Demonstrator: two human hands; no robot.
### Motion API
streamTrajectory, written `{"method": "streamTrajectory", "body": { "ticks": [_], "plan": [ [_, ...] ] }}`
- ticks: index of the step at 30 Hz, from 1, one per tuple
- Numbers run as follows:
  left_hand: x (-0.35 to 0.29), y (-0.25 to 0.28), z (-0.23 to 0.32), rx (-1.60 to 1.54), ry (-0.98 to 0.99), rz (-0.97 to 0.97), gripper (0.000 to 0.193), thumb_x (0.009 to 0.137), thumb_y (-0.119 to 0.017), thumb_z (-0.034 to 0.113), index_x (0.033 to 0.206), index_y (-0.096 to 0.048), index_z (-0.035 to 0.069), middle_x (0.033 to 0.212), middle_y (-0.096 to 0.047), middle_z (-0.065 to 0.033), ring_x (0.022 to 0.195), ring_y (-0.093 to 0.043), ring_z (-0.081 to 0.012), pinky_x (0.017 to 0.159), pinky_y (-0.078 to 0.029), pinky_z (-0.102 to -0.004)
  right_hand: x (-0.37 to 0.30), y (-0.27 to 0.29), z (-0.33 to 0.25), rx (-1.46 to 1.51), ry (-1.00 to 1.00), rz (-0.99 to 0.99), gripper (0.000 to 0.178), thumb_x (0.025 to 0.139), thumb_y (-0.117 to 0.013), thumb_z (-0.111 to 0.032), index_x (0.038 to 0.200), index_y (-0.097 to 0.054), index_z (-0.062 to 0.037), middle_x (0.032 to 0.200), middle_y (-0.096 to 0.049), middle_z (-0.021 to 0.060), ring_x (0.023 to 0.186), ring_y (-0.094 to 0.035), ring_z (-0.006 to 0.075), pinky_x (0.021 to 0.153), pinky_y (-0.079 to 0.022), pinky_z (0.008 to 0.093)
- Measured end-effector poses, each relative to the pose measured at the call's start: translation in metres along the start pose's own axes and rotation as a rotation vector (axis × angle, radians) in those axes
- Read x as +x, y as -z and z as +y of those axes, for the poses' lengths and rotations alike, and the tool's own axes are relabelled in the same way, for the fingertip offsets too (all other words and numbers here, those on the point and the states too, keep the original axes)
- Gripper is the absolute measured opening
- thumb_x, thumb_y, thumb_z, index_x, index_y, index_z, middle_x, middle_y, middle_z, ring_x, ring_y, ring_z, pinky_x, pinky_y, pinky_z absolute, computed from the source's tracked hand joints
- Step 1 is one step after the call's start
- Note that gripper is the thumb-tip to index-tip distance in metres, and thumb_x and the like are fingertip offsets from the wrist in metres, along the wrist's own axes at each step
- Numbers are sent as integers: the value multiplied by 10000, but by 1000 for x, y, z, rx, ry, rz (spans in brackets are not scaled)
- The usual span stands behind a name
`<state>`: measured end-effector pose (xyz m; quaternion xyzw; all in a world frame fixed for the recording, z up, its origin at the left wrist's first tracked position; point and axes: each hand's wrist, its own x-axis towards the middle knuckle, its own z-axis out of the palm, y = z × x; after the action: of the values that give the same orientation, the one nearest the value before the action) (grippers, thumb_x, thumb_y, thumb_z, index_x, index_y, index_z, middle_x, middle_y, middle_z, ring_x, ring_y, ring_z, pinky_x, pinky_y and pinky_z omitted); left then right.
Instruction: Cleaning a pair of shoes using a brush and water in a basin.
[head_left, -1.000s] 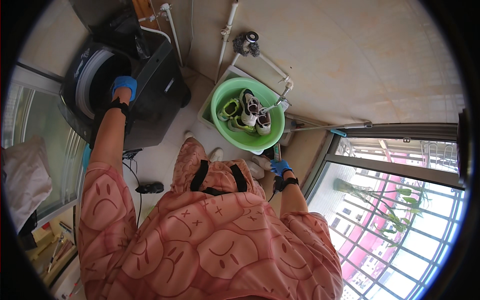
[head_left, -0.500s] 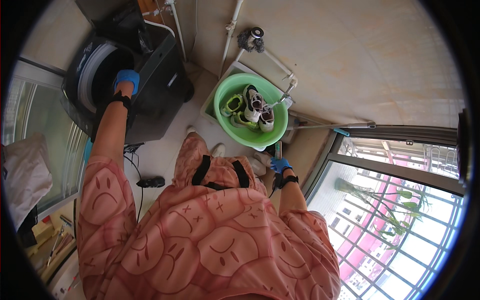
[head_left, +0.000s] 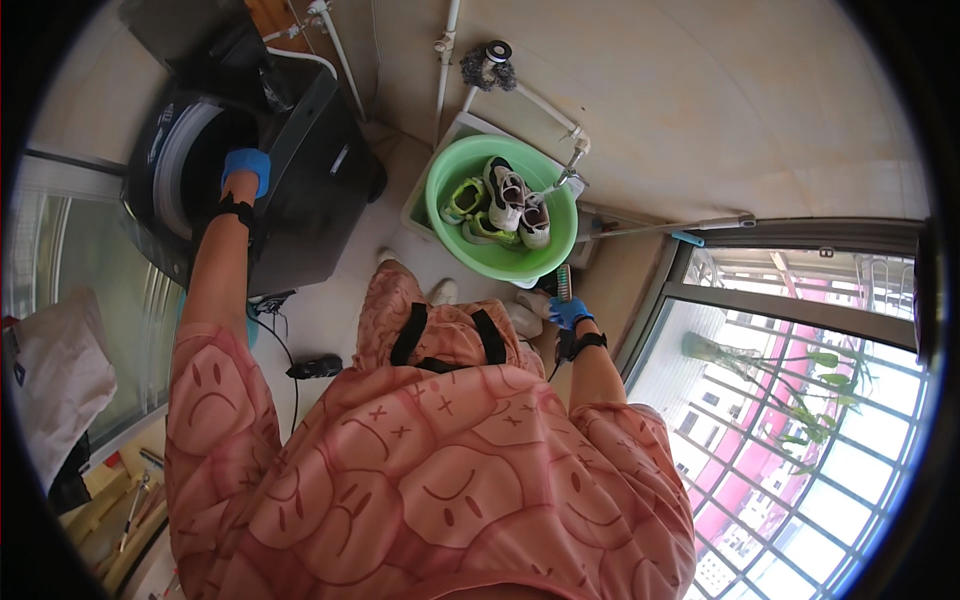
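Observation:
In a blue glove, my left hand [head_left: 246, 170] reaches over the opening of a black top-loading washing machine [head_left: 300, 200] whose lid [head_left: 200, 45] is raised. Its fingers point down toward the drum and are hidden from me. My right hand [head_left: 572, 314], also gloved in blue, is closed around a scrub brush [head_left: 565, 283] with pale green bristles, just below the rim of a green basin [head_left: 440, 240]. Piled in that basin are white-and-black sneakers [head_left: 506, 195] and yellow-green shoes [head_left: 463, 200].
A tap [head_left: 570, 175] juts over the basin from wall pipes. Behind the basin's right side, a long pole [head_left: 660, 227] leans along the wall. A black power strip [head_left: 315, 367] with its cord lies on the floor to the left. At right is a barred window [head_left: 780, 430].
The view has shifted slightly. My right hand and the brush sit a little farther right, while my left hand stays over the machine's opening.

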<state>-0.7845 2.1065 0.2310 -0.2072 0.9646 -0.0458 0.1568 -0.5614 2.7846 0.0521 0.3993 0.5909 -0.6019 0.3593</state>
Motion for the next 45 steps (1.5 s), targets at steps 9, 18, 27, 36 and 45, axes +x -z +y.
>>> {"method": "streamTrajectory", "body": {
  "ticks": [9,18,27,36,45],
  "plan": [
    [-1,-1,-1,5,3,1,214,811,-504,191,901,-661,78,1004,-609,-149,906,-584,-309,752,-475,-398,-15,-5,-3,-93,13,113,61,829,-542,-149,796,-559,-101,588,-529,27,430,-476,159,375,-367,271],
    [-2,-1,-3,-3,8,3,227,817,-499,208,913,-660,80,1017,-607,-145,921,-581,-308,768,-470,-397,-25,-10,-7,-219,-6,135,48,815,-546,-160,810,-570,-119,631,-563,31,470,-525,170,398,-388,290],
    [1,-1,-2,-12,7,0,241,823,-494,225,925,-659,82,1029,-605,-142,936,-578,-306,783,-465,-396,-14,-5,0,-233,-27,146,103,831,-536,-181,779,-580,-105,614,-566,44,451,-523,175,374,-388,282],
    [5,-2,-3,-17,23,-1,256,829,-489,242,937,-659,84,1041,-603,-138,951,-574,-304,798,-460,-395,-11,-8,-5,-178,-52,112,81,817,-549,-160,756,-564,-110,568,-530,30,424,-480,161,365,-369,274],
    [-13,-3,-6,-94,112,3,271,835,-484,259,949,-658,86,1054,-601,-135,966,-571,-303,813,-455,-394,-44,-40,-111,-44,360,4,163,806,-591,-185,886,-615,-45,696,-598,45,579,-542,137,543,-444,259]
  ]
}}
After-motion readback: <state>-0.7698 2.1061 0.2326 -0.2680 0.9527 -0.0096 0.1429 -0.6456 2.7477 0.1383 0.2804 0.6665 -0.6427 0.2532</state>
